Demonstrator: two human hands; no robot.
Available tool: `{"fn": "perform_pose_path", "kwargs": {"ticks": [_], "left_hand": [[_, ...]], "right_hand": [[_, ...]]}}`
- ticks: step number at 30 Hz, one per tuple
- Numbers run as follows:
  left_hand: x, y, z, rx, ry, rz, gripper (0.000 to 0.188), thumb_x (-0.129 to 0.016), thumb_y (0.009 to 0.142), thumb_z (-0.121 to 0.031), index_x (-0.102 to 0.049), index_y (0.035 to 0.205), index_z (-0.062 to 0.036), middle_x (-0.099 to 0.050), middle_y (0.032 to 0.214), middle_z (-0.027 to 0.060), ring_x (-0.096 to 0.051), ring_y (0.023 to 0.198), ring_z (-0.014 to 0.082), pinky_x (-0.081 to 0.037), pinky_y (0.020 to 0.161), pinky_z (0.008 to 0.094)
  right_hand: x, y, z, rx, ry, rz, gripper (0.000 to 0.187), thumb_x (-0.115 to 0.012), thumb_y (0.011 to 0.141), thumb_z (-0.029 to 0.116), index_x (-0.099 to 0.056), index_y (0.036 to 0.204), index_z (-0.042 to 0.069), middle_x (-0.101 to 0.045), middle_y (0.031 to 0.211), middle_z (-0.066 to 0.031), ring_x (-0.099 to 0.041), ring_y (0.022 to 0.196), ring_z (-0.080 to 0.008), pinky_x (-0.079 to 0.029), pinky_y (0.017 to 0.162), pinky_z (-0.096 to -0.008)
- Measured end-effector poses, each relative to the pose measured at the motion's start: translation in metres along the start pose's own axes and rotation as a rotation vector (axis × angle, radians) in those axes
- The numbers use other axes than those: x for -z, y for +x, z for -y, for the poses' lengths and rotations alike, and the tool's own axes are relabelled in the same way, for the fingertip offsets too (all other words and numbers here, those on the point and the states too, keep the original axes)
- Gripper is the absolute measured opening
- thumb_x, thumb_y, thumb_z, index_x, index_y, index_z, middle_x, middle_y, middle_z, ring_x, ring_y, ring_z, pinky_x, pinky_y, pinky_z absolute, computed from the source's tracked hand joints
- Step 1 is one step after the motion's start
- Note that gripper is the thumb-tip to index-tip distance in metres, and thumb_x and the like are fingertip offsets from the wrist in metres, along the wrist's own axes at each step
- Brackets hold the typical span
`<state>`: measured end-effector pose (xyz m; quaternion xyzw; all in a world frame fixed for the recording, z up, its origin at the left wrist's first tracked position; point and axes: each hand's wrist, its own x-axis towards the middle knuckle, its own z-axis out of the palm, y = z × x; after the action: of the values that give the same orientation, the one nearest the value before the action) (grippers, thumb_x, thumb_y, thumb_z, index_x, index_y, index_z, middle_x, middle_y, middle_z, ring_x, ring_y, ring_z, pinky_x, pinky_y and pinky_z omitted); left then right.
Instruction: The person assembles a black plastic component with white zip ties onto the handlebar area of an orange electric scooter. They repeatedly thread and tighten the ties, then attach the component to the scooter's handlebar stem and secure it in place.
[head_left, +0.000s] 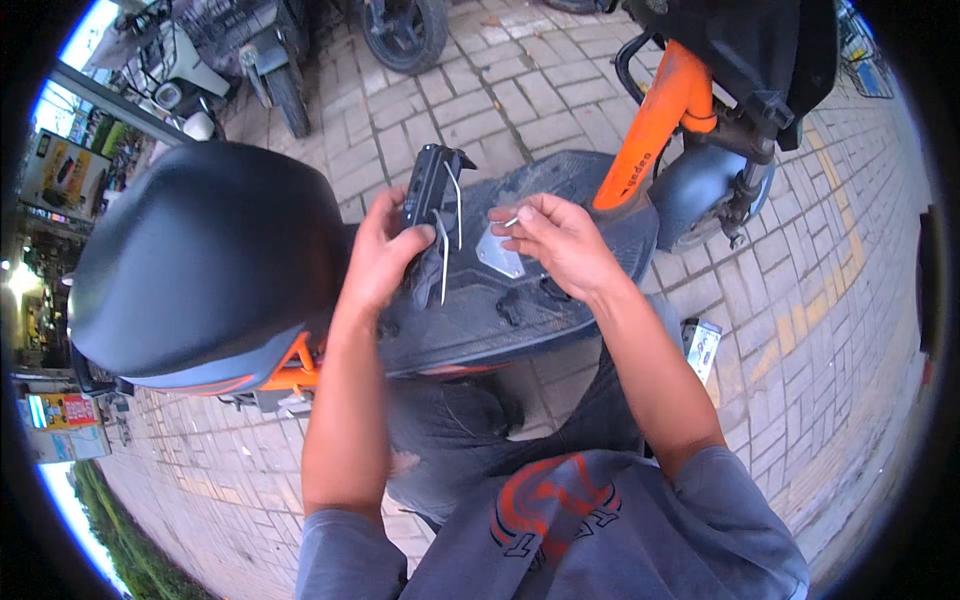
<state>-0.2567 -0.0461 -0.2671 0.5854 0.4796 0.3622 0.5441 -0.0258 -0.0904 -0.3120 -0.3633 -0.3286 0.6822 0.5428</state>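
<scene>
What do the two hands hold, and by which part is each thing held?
The left hand grips a black device by its left side. The right hand pinches a small white piece between thumb and fingers; which end cannot be told.

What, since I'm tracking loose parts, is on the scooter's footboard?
Dark bits and a silver plate, partly behind the right hand, seem to lie there. What's beneath the left hand and its black holder is hidden.
</scene>
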Motion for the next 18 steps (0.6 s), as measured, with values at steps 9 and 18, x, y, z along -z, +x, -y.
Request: {"fn": "perform_pose_path", "kwargs": {"ticks": [9,18], "left_hand": [[-0.032,-0.031,-0.037,-0.007,-1.17,0.42,0.09,-0.062,0.08,-0.045,-0.028,0.152,-0.0033,-0.03,0.155,0.0234,-0.04,0.136,0.0459,-0.033,0.113,0.0587],[-0.054,-0.049,-0.035,0.014,-1.361,0.419,0.084,-0.064,0.084,-0.051,-0.04,0.144,0.0022,-0.053,0.136,0.0246,-0.052,0.124,0.0444,-0.038,0.108,0.0618]], "right_hand": [[-0.053,-0.033,0.054,0.525,-0.048,-0.15,0.02,-0.06,0.099,0.016,-0.056,0.109,-0.001,-0.068,0.091,-0.0092,-0.064,0.082,-0.0133,-0.053,0.076,-0.0282],[-0.08,-0.054,0.075,0.763,-0.417,-0.117,0.016,-0.06,0.095,0.0,-0.062,0.109,-0.006,-0.064,0.097,-0.0109,-0.066,0.068,-0.0154,-0.057,0.055,-0.028]]}}
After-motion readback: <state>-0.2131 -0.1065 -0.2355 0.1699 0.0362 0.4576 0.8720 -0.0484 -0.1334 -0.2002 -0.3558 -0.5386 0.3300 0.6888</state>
